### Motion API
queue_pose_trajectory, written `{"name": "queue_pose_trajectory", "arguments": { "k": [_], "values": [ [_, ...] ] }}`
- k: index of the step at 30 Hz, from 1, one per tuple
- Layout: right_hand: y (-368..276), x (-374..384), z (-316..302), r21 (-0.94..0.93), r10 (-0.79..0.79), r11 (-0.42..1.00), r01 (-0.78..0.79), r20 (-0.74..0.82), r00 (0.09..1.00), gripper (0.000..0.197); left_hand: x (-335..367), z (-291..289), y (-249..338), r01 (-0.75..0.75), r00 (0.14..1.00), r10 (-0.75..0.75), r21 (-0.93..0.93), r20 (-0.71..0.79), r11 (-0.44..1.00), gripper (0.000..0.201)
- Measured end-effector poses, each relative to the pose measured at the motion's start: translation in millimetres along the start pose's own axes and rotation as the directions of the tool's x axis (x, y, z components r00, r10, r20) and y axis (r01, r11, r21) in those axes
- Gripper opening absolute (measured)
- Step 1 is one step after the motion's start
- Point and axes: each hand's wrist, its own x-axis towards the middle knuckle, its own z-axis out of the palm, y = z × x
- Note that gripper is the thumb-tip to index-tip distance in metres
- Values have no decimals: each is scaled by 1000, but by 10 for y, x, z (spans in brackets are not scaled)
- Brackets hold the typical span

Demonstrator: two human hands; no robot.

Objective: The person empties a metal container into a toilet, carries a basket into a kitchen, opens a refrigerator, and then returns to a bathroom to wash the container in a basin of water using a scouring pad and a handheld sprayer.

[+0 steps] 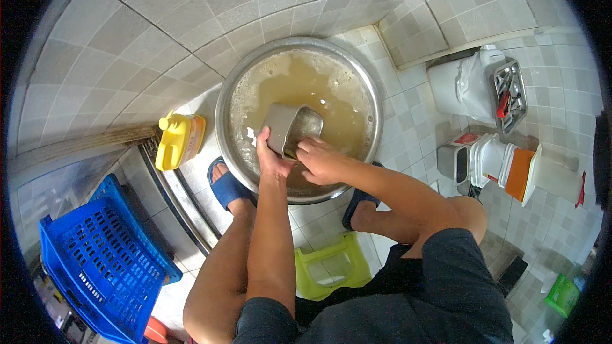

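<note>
A large round metal basin [234, 172] holds cloudy brownish water with foam along its edge. Over the water, my left hand [273, 158] grips a grey, square-sided container [280, 122], which is tilted with its opening toward the right. My right hand [319, 160] is closed at the container's mouth, its fingers bent against the lower rim. A small yellowish bit shows by those fingertips, too little of it to name. The inside of the container looks wet and shiny.
A yellow jug [171, 146] stands left of the basin, near a metal door track [182, 197]. Blue plastic baskets [105, 261] lie lower left. A lime-green stool [333, 267] is below me. Stacked containers [488, 162] and a metal tray of utensils [510, 99] stand right.
</note>
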Motion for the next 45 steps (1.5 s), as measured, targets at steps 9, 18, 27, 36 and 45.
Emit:
{"name": "queue_pose_trajectory", "arguments": {
  "k": [9,18,27,36,45],
  "values": [
    [244,-166,-67,-683,-157,725,-88,-289,944,46,-98,211,22,109,993,-106,91,-42,990,63],
    [77,408,131,584,219,773,-246,118,969,50,73,-17,-178,-100,995,99,81,16,992,63],
    [-542,373,165,760,455,621,192,-549,701,48,117,73,-189,-238,971,239,61,-7,969,59],
    [-252,60,182,156,132,986,-56,-537,833,54,11,106,-4,-115,992,114,-10,-51,993,59],
    [-197,397,-104,910,218,406,83,-185,958,59,-64,274,116,69,974,2,302,-229,951,99]
  ]
}}
